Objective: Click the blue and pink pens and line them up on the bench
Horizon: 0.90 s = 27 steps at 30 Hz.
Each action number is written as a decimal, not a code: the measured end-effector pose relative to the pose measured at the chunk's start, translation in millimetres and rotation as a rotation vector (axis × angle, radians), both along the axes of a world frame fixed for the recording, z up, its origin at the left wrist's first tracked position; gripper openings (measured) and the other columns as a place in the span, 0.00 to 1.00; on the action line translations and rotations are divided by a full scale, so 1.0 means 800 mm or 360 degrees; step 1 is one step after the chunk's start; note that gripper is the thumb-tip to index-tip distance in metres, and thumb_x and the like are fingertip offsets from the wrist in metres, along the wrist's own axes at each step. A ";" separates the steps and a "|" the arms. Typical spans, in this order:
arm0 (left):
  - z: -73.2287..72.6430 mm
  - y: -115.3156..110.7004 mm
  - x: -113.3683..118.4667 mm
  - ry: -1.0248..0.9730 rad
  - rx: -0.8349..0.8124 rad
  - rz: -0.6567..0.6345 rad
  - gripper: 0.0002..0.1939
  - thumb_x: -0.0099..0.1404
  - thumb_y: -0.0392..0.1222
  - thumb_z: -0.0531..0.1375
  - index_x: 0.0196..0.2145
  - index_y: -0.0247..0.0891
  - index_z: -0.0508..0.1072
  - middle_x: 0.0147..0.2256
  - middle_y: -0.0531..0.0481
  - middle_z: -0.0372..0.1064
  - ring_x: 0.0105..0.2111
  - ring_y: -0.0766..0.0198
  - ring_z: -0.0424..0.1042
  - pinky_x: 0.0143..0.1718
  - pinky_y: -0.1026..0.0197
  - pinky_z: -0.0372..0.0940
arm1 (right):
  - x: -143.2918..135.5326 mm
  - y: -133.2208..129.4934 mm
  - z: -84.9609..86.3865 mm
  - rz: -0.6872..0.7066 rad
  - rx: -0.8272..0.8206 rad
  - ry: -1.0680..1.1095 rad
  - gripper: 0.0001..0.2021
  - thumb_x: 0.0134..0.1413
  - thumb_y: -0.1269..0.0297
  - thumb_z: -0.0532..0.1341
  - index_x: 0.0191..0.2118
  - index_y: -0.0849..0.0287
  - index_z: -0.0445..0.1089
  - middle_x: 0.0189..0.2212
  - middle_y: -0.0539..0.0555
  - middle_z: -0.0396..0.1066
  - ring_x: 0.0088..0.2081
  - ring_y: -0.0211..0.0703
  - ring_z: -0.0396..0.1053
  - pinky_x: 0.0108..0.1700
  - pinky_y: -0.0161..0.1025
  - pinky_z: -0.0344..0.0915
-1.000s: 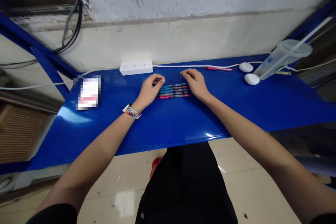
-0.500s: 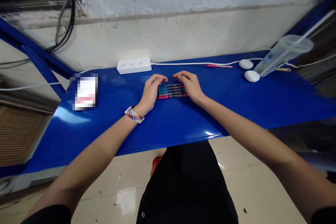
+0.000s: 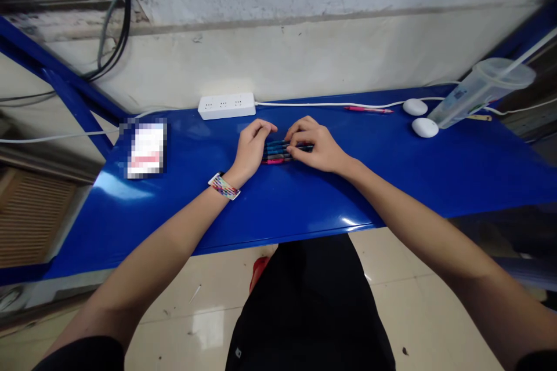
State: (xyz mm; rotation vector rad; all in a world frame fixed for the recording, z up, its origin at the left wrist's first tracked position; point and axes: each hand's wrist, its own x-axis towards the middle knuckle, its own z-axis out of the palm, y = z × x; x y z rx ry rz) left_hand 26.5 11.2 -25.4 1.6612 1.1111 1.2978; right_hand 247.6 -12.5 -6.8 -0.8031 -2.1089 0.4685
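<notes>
Several pens (image 3: 275, 150) lie side by side in a row on the blue table (image 3: 243, 214), blue and dark ones toward the wall and a pink one nearest me. Against their left ends rests my left hand (image 3: 253, 151), open and cupped, its fingers bent over toward the right; a patterned band is on that wrist. My right hand (image 3: 315, 145) reaches over the right part of the row, with the thumb on the near side and the curled fingers on the far side. It covers the pens' right ends.
By the wall lies a white power strip (image 3: 227, 106) with its cord running right. Behind my right hand is a separate pink pen (image 3: 369, 109). Two white rounded objects (image 3: 425, 127) and a clear plastic cup (image 3: 474, 93) stand at right. A pixelated item (image 3: 147, 149) lies at left.
My right hand has shifted from cupping the pens' right ends to gripping across the row with thumb and fingers. My left hand stays at the left ends. The view has moved slightly.
</notes>
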 end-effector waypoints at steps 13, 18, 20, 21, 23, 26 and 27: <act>0.002 0.002 -0.004 0.0027 0.0015 0.0018 0.16 0.82 0.52 0.58 0.37 0.44 0.78 0.43 0.45 0.82 0.49 0.55 0.79 0.59 0.50 0.73 | 0.001 -0.007 0.008 0.0260 0.0146 -0.0470 0.07 0.60 0.59 0.75 0.35 0.54 0.80 0.45 0.60 0.75 0.50 0.60 0.67 0.56 0.59 0.67; 0.018 -0.009 -0.003 0.0099 0.0220 -0.0111 0.17 0.81 0.57 0.59 0.41 0.44 0.80 0.45 0.45 0.81 0.51 0.53 0.79 0.61 0.49 0.71 | 0.001 -0.009 0.014 0.0327 -0.0079 -0.0209 0.07 0.64 0.61 0.71 0.33 0.52 0.79 0.38 0.55 0.79 0.46 0.55 0.73 0.53 0.54 0.70; 0.024 -0.015 -0.001 0.0143 0.0314 -0.0208 0.18 0.81 0.58 0.59 0.42 0.44 0.81 0.45 0.45 0.81 0.51 0.53 0.79 0.60 0.49 0.71 | 0.003 -0.007 0.015 0.0202 -0.0181 -0.0035 0.07 0.67 0.57 0.70 0.36 0.52 0.80 0.38 0.54 0.80 0.44 0.53 0.75 0.50 0.50 0.71; 0.026 -0.018 0.000 0.0164 0.0337 -0.0242 0.18 0.81 0.57 0.60 0.41 0.44 0.81 0.44 0.46 0.81 0.49 0.53 0.79 0.58 0.49 0.71 | 0.005 -0.005 0.014 0.0108 -0.0227 0.0026 0.08 0.68 0.55 0.69 0.38 0.52 0.80 0.38 0.54 0.81 0.43 0.51 0.75 0.47 0.48 0.71; 0.028 -0.022 0.001 0.0219 0.0364 -0.0264 0.14 0.79 0.54 0.63 0.40 0.45 0.82 0.41 0.47 0.82 0.45 0.54 0.79 0.55 0.50 0.72 | 0.009 -0.001 0.012 -0.0071 -0.0311 0.0085 0.12 0.69 0.50 0.68 0.41 0.52 0.80 0.36 0.53 0.80 0.37 0.48 0.74 0.42 0.45 0.69; 0.028 -0.021 0.001 0.0290 0.0394 -0.0209 0.06 0.75 0.47 0.68 0.43 0.46 0.84 0.43 0.48 0.85 0.46 0.54 0.81 0.54 0.50 0.73 | 0.015 0.008 0.008 -0.0280 -0.0340 0.0108 0.15 0.67 0.46 0.70 0.43 0.53 0.81 0.28 0.50 0.74 0.31 0.43 0.67 0.37 0.43 0.65; 0.028 -0.020 0.000 0.0307 0.0402 -0.0186 0.04 0.74 0.45 0.69 0.44 0.46 0.85 0.44 0.48 0.85 0.47 0.54 0.81 0.55 0.49 0.73 | 0.016 0.011 0.007 -0.0334 -0.0346 0.0129 0.16 0.66 0.46 0.71 0.42 0.53 0.82 0.26 0.49 0.72 0.29 0.43 0.66 0.36 0.43 0.64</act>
